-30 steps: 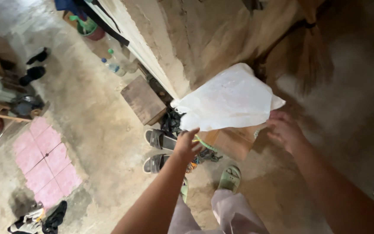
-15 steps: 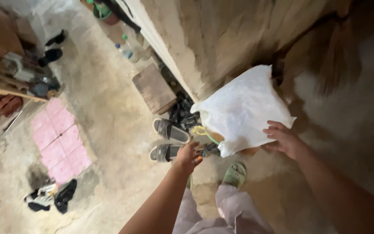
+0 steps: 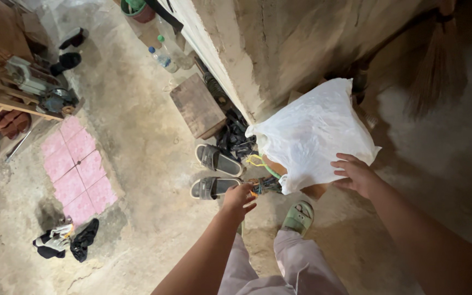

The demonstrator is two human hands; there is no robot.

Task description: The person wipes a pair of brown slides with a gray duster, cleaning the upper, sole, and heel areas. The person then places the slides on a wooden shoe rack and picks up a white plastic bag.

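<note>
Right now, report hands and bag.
Right hand touching white bag. Left hand open by cords. Grey sandals underfoot.

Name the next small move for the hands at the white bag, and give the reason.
Probably close the right hand on the lower edge of the white plastic bag: its fingers only rest there, spread. The left hand sits lower, beside the tangle of green and orange cords, with no visible grip on the bag.
</note>
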